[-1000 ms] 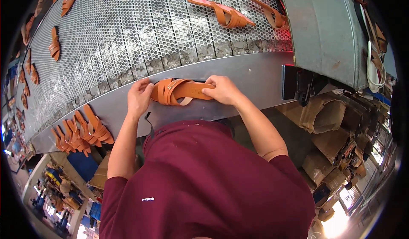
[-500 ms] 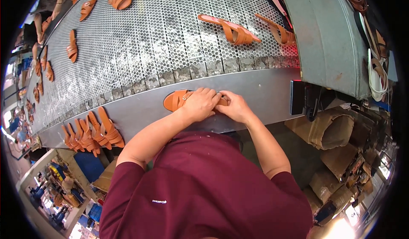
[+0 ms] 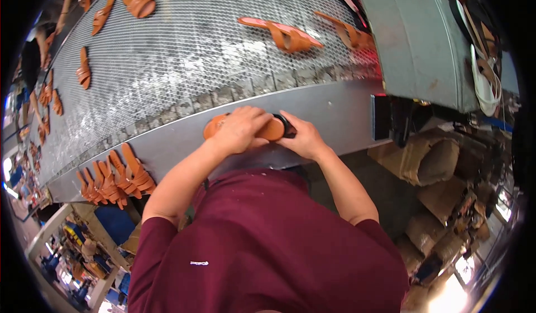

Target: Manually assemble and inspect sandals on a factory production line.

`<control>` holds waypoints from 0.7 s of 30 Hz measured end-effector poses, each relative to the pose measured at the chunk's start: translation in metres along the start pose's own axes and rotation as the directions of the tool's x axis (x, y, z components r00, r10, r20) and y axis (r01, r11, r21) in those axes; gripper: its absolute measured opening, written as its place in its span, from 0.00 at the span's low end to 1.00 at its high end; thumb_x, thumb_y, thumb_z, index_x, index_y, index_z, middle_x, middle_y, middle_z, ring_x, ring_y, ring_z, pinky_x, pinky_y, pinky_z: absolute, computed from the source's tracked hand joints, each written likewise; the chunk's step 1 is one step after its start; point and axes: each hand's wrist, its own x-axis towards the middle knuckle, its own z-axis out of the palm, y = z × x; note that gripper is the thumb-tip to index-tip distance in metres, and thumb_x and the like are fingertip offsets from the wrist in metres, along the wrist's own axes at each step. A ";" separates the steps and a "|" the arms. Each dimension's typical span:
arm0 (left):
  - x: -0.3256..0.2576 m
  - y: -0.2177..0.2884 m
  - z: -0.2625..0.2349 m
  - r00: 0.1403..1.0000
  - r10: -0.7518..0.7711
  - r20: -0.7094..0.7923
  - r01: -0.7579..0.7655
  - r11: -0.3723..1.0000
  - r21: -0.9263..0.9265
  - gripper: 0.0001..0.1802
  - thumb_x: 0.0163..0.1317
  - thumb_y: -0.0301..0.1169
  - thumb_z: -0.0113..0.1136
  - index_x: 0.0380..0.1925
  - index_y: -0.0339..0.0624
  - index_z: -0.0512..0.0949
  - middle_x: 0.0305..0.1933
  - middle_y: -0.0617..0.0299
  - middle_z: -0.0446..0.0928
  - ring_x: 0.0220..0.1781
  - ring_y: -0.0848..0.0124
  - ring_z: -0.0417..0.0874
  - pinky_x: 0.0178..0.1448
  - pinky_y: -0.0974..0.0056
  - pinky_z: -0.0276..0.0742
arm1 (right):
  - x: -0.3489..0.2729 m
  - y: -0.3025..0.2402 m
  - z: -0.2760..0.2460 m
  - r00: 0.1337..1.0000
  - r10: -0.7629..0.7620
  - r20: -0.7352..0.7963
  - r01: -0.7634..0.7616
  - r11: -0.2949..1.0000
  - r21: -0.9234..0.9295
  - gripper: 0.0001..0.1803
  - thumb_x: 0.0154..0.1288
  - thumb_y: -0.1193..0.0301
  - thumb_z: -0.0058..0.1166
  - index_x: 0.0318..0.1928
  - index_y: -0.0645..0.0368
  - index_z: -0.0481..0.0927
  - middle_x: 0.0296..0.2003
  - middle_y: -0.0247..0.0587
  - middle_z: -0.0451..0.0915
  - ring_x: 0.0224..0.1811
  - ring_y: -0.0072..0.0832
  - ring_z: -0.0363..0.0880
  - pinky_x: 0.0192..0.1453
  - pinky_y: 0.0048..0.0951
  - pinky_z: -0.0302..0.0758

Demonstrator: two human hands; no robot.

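Observation:
A tan sandal [image 3: 272,130] lies along the metal ledge in front of me, its toe end to the left and its rounded heel end to the right. My left hand [image 3: 240,131] is wrapped over the middle of it, hiding most of the straps. At the heel end, my right hand [image 3: 305,138] pinches a black curved piece [image 3: 286,124] between thumb and fingers. That piece hugs the heel's edge and looks like a sole part; most of it is hidden by the sandal and my fingers.
Beyond the ledge [image 3: 340,109] stretches a perforated metal conveyor [image 3: 184,45] carrying tan sandals, including a pink-lined pair [image 3: 290,38]. Several sandals [image 3: 131,170] lean in a row at left. A grey-green machine housing [image 3: 419,39] stands at right, above cardboard boxes [image 3: 432,162].
My right hand has shifted to the heel's end, where a black piece now shows. The tan heel is more exposed between my hands. The whole view has shifted slightly.

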 end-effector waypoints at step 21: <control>0.017 0.019 -0.011 0.975 -0.157 0.156 0.181 0.971 -0.155 0.35 0.46 0.38 0.74 0.57 0.47 0.75 0.57 0.60 0.74 0.59 0.58 0.76 0.59 0.57 0.75 | -0.008 -0.026 -0.036 0.989 -0.034 0.146 -0.012 0.953 0.303 0.37 0.51 0.74 0.66 0.63 0.59 0.66 0.43 0.49 0.84 0.47 0.34 0.84 0.52 0.32 0.78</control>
